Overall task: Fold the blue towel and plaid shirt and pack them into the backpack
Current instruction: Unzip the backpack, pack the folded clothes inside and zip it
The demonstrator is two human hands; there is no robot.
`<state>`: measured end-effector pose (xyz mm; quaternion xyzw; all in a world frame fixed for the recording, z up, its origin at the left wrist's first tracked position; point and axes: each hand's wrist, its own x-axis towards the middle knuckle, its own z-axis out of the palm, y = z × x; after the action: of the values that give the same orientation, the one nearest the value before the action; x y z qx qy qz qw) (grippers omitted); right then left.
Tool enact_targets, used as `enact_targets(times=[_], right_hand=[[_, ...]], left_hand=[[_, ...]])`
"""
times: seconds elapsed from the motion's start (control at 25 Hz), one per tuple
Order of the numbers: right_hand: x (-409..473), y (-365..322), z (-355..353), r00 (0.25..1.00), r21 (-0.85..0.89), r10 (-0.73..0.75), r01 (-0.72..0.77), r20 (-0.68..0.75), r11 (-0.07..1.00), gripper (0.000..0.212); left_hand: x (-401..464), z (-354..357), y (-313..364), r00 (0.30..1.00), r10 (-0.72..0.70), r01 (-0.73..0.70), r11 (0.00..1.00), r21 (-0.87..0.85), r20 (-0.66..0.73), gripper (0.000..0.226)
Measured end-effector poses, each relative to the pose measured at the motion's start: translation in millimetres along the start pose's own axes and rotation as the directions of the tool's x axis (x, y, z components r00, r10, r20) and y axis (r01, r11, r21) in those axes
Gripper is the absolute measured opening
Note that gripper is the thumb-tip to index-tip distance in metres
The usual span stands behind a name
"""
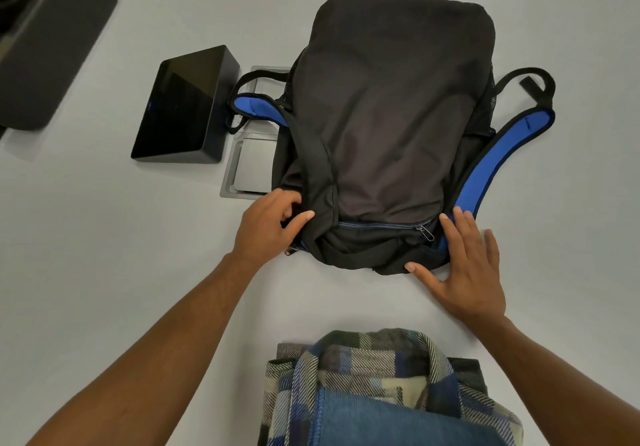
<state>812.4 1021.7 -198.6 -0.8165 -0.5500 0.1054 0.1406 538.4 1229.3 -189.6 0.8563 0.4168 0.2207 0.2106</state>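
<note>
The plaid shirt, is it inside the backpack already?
No, the plaid shirt lies folded on the table near the person, with the blue towel on it, outside the backpack.

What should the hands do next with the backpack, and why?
Probably pull the zipper open: the backpack looks closed, the left hand grips its corner, the right hand lies flat beside it, and the folded plaid shirt and blue towel wait unpacked.

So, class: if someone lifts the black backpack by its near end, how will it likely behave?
The backpack would probably sag, since its fabric lies flat and creased. It likely feels light, looking unfilled. Its blue-lined straps sprawl loose and would probably dangle.
</note>
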Motion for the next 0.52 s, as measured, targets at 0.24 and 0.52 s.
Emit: enact_targets(times=[0.24, 0.52], right_hand=[[0.3, 0.4, 0.7, 1.000, -0.015, -0.005, 0.005, -0.008, 1.000, 0.096], [0.9, -1.1, 0.7, 1.000, -0.012, -0.024, 0.024, -0.011, 1.000, 0.095]], left_hand=[[25.5, 4.0, -27.0, 0.901, 0.424, -0.431, 0.854, 0.290, 0.090, 0.047], [32.5, 9.1, -35.7, 0.929, 0.254, -0.290, 0.951, 0.104, 0.269, 0.047]])
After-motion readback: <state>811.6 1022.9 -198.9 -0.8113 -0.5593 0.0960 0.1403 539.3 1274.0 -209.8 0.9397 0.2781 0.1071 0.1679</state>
